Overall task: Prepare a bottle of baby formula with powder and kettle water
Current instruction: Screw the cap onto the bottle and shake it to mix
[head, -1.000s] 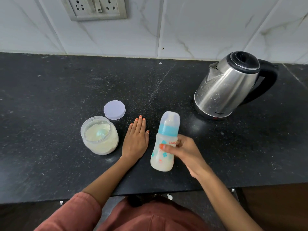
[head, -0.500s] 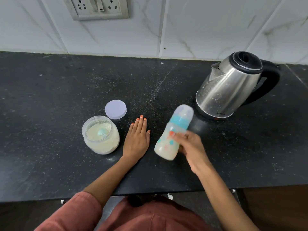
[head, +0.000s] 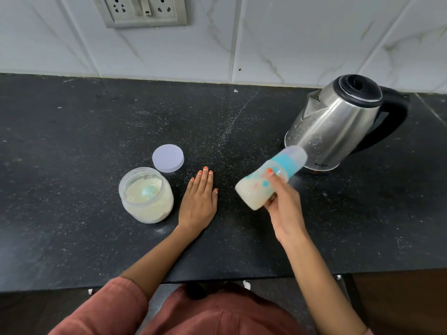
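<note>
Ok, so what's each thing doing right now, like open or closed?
Baby bottle: capped, tilted, off the counter, milky inside.
Powder jar: open, scoop in powder.
Jar lid: off, flat beside the jar.
Kettle: upright, lid closed.
Left hand: flat on the counter.
Right hand: gripping the bottle.

Little can be read here. The silver kettle [head: 338, 126] has a small dark word low on its front, just above its base. It is too small and blurry to spell, but it may start with an M. The baby bottle [head: 261, 187], just in front of the kettle and to its left, has orange letters on its side. A finger [head: 274, 178] of the right hand [head: 285, 209] covers part of them, and the rest is blurred, so that word cannot be read.
</note>
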A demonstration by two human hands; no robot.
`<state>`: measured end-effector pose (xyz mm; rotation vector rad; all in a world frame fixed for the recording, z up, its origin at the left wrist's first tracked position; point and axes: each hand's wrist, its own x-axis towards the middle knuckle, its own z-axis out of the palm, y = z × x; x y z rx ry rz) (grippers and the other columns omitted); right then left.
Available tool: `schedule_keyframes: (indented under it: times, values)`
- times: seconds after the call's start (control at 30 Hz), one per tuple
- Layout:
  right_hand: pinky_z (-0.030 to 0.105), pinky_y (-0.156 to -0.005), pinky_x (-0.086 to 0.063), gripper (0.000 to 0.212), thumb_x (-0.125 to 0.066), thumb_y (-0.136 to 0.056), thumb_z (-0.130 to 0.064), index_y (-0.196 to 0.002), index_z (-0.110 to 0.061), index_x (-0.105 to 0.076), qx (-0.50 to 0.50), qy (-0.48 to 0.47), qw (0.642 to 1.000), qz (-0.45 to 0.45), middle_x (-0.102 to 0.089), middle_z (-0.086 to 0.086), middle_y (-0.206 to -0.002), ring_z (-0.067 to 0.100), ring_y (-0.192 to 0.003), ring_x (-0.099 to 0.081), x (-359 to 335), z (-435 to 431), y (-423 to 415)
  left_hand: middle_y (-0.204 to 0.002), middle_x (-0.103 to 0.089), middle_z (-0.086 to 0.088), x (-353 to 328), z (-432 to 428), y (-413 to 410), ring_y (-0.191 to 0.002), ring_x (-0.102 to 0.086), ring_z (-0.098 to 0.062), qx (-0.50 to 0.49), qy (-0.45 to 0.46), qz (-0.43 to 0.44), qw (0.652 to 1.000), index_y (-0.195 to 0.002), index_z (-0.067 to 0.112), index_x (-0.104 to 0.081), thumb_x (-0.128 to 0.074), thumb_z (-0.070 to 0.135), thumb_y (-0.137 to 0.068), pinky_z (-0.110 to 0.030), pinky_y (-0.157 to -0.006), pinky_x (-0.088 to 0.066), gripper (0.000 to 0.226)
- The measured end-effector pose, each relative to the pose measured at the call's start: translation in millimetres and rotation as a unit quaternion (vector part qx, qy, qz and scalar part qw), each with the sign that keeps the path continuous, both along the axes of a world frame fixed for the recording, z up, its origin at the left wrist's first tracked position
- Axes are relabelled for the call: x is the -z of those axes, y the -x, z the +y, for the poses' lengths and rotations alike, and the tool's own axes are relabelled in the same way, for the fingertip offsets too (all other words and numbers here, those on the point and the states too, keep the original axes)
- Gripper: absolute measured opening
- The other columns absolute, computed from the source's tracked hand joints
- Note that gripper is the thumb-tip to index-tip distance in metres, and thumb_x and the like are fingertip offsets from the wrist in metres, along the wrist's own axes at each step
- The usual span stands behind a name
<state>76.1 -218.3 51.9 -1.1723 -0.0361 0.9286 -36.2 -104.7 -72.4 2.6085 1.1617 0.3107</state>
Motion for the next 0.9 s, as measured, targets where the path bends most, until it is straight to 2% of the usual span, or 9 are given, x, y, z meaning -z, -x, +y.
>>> schedule_keyframes:
  times: [0.07,0.2,0.27,0.4,0.47,0.53,0.67,0.8,0.9]
  values:
    - [0.031,-0.084,-0.052,0.014,-0.059,-0.085,-0.015,-0.096,-0.024,-0.058,0.019,0.002,1.000,-0.016,-0.066,-0.004,-0.097,0.009,-0.091,-0.063,2.3,3.3,0.7,-0.148,-0.028,-0.015,-0.1,-0.4,0.3,-0.137,-0.026,-0.029,0.001,0.001,0.000,1.000,-0.139,0.001,-0.030,-0.010,0.036,-0.091,-0.038,-0.110,-0.014,0.063]
    - [0.028,-0.080,-0.055,0.018,-0.067,-0.077,-0.008,-0.092,-0.019,-0.064,-0.187,0.090,0.973,-0.105,-0.070,0.002,-0.095,0.015,-0.089,-0.067,8.4,-9.2,18.7,-0.148,-0.027,-0.016,-0.3,0.2,-0.2,-0.137,-0.026,-0.029,0.003,0.005,-0.001,1.000,-0.139,0.001,-0.029,-0.009,0.036,-0.089,-0.038,-0.110,-0.014,0.064]
    - [0.025,-0.077,-0.055,0.020,-0.071,-0.074,-0.007,-0.089,-0.019,-0.065,-0.219,0.108,0.959,-0.143,-0.071,0.001,-0.091,0.014,-0.088,-0.067,7.0,-13.3,17.2,-0.146,-0.030,-0.017,-0.6,0.4,-0.5,-0.136,-0.029,-0.031,0.000,0.005,-0.001,1.000,-0.138,0.000,-0.032,-0.011,0.035,-0.090,-0.040,-0.110,-0.016,0.063]
    - [0.024,-0.075,-0.056,0.014,-0.062,-0.081,-0.010,-0.091,-0.019,-0.062,-0.026,0.007,1.000,-0.016,-0.070,-0.004,-0.088,0.006,-0.080,-0.067,0.9,-3.6,3.0,-0.149,-0.025,-0.014,-0.6,-0.2,-0.2,-0.138,-0.023,-0.027,0.001,-0.001,0.002,1.000,-0.140,0.002,-0.027,-0.006,0.037,-0.089,-0.036,-0.111,-0.011,0.065]
    - [0.027,-0.080,-0.054,0.013,-0.060,-0.084,-0.012,-0.093,-0.021,-0.060,0.012,-0.005,1.000,-0.012,-0.068,-0.005,-0.091,0.006,-0.083,-0.066,1.3,-0.9,1.6,-0.150,-0.022,-0.013,0.4,-0.2,0.1,-0.139,-0.020,-0.026,0.002,-0.002,0.003,1.000,-0.141,0.003,-0.024,-0.004,0.038,-0.089,-0.034,-0.111,-0.009,0.067]
    - [0.030,-0.082,-0.053,0.016,-0.063,-0.081,-0.011,-0.094,-0.020,-0.061,-0.070,0.027,0.995,-0.064,-0.069,-0.001,-0.095,0.008,-0.085,-0.066,3.1,-5.5,7.0,-0.149,-0.025,-0.014,0.6,0.3,0.2,-0.138,-0.023,-0.027,0.000,-0.001,0.000,1.000,-0.140,0.002,-0.026,-0.007,0.037,-0.089,-0.036,-0.111,-0.012,0.065]
    - [0.021,-0.074,-0.055,0.024,-0.073,-0.072,-0.006,-0.090,-0.020,-0.066,-0.253,0.112,0.944,-0.179,-0.072,-0.002,-0.092,0.008,-0.084,-0.068,5.6,-18.5,13.1,-0.150,-0.024,-0.014,0.6,0.5,-0.8,-0.139,-0.021,-0.027,0.003,0.002,0.001,1.000,-0.141,0.002,-0.026,-0.005,0.038,-0.088,-0.037,-0.112,-0.012,0.067]
    - [0.030,-0.081,-0.053,0.018,-0.068,-0.076,-0.006,-0.087,-0.020,-0.064,-0.094,0.053,0.986,-0.125,-0.070,-0.004,-0.087,0.010,-0.083,-0.066,3.7,-8.7,2.8,-0.151,-0.021,-0.013,0.0,-0.1,-0.1,-0.140,-0.018,-0.025,0.000,-0.003,0.002,1.000,-0.142,0.003,-0.023,-0.002,0.039,-0.088,-0.034,-0.111,-0.008,0.068]
    - [0.033,-0.086,-0.052,0.017,-0.067,-0.079,-0.010,-0.089,-0.023,-0.061,-0.007,0.053,0.992,-0.111,-0.067,-0.004,-0.093,0.011,-0.091,-0.064,6.4,-1.6,0.0,-0.151,-0.020,-0.012,0.5,-0.3,0.0,-0.140,-0.018,-0.025,0.000,-0.005,0.002,1.000,-0.142,0.004,-0.022,-0.002,0.040,-0.088,-0.033,-0.111,-0.007,0.068]
